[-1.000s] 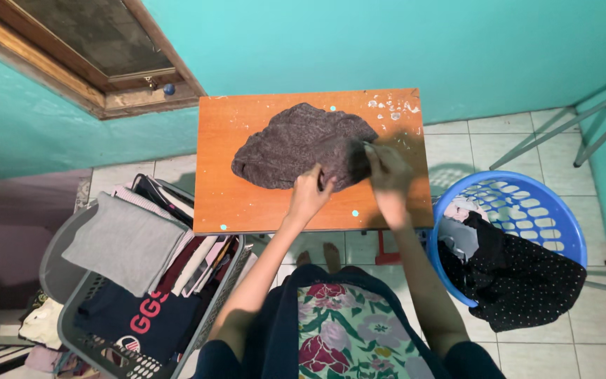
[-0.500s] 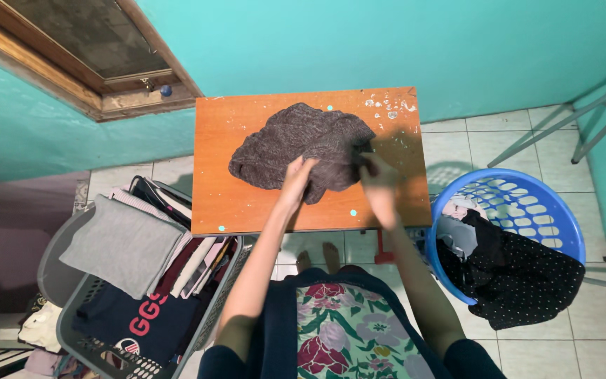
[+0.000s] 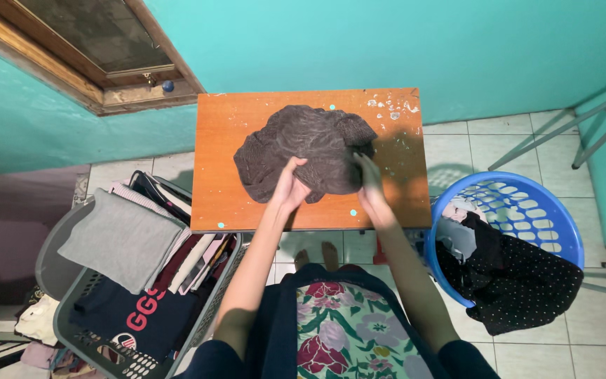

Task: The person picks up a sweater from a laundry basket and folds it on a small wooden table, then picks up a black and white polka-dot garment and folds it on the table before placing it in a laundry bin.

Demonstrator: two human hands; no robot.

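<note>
Sweater (image 3: 308, 147), dark brown and knitted, lies bunched in the middle of the small orange table (image 3: 219, 203), spread wide enough that both hands can work on it from the near side. Left hand (image 3: 289, 186) grasps a fold at its near edge, fingers curled into the knit. Right hand (image 3: 369, 188) rests flat at the sweater's right edge; whether it pinches any cloth I cannot tell, as it is blurred. Bare wood shows on all sides of the sweater, most of it at the left strip and the near corners, so there is room to lay the cloth out; the far edge of the table sits against the teal wall (image 3: 387, 42). A grey basket (image 3: 82, 330) piled with folded clothes stands just below the table's left corner, and a blue basket (image 3: 520, 203) holding a dark dotted garment (image 3: 520, 281) stands on the tiled floor (image 3: 597, 351) to the right, both within easy reach
</note>
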